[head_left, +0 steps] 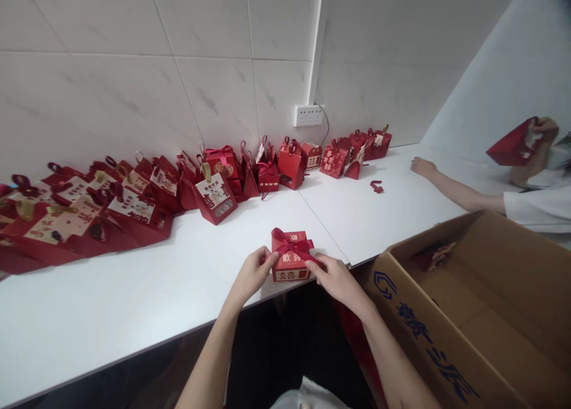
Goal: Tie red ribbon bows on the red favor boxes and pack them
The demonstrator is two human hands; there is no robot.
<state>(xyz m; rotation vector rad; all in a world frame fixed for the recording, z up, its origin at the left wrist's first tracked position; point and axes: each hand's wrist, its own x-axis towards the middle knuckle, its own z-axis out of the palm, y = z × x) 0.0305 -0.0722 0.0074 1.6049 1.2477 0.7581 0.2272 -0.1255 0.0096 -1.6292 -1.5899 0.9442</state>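
A small red gift box (pixel 291 260) with a red ribbon bow stands near the front edge of the white table (pixel 134 290). My left hand (pixel 253 273) pinches the box's left side with fingers closed on it. My right hand (pixel 335 278) grips the right side, its fingers on the ribbon tail. Both hands hold the box upright on the tabletop.
Many red gift boxes and bags (pixel 134 189) line the wall from far left to the socket (pixel 308 115). An open cardboard carton (pixel 473 302) stands at my right. Another person's hand (pixel 423 166) rests on the table; their other hand holds a red bag (pixel 513 142). A red scrap (pixel 377 186) lies loose.
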